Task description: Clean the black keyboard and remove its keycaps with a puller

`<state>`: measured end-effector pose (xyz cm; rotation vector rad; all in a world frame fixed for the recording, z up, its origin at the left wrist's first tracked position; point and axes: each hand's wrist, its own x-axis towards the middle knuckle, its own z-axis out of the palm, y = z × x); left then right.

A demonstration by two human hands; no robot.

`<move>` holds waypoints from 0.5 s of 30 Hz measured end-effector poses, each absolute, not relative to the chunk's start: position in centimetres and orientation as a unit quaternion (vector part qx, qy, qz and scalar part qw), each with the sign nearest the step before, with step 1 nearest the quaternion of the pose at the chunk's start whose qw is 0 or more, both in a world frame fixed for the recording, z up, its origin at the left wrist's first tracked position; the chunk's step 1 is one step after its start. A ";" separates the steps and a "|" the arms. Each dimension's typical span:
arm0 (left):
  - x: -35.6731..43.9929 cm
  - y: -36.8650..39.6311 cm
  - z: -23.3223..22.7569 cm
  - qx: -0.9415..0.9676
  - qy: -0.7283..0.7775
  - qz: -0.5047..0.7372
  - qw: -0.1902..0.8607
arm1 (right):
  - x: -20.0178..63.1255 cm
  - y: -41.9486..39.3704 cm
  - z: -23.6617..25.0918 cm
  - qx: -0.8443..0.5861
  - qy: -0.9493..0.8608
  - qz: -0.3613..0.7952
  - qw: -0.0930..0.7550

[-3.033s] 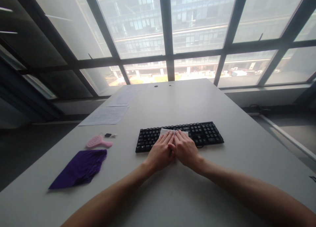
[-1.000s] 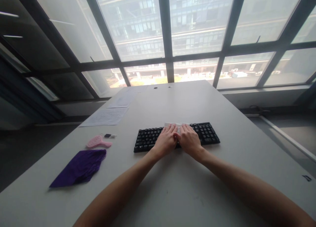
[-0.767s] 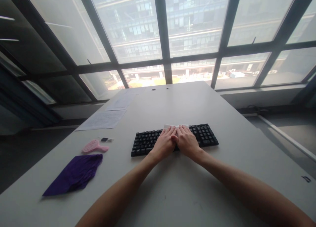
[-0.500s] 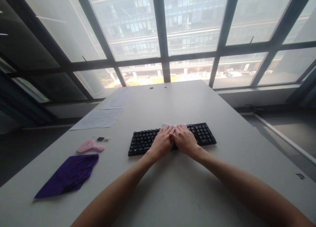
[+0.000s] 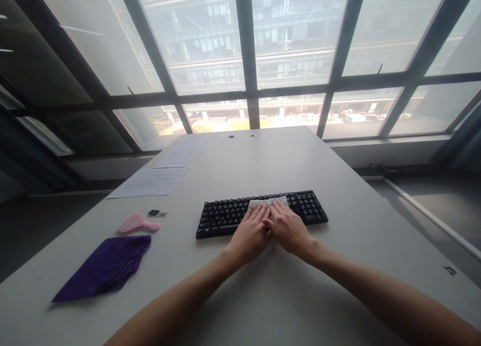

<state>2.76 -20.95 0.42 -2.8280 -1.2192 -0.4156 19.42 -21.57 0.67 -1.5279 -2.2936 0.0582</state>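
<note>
Hands at work on a keyboard: the person's left hand (image 5: 250, 234) and right hand (image 5: 288, 229) lie side by side, palms down and touching at the thumbs, both pressing a white cloth (image 5: 267, 203) flat against the keys. Neither hand has a closed grip; the fingers of each are stretched out, close together, resting on the cloth rather than wrapped around it. Only the far edge of the cloth shows beyond the fingertips, the remainder hidden under the hands.

The black keyboard (image 5: 225, 217) sits near the middle of a pale desk (image 5: 338, 266), its long side running left to right, slightly angled. The cloth covers the centre-right stretch of the keys, with bare key rows to the left and the number pad clear to the right. Both forearms reach in from the near edge of the desk and meet at the keyboard's near side.

To the left, well apart from the keyboard, a purple cloth (image 5: 103, 268) lies spread flat close to the desk's edge. Just beyond it rests a pink hairbrush (image 5: 137, 223), and beside the brush's far end a small dark object (image 5: 157, 213) too small to make out. Farther back on the left, sheets of paper (image 5: 150, 182) lie flat. Behind the desk, large windows (image 5: 293, 35) with dark frames look out on another building.
</note>
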 end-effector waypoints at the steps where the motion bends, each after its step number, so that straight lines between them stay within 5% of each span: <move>1: 2.8 -21.5 0.2 -0.911 -0.387 -0.137 0.021 | 19.7 -22.1 0.6 -0.539 -0.820 0.022 0.191; 15: 2.8 -23.2 -0.9 -0.910 -0.387 -0.139 0.048 | 20.2 -24.8 -1.3 -0.522 -0.826 -0.011 0.215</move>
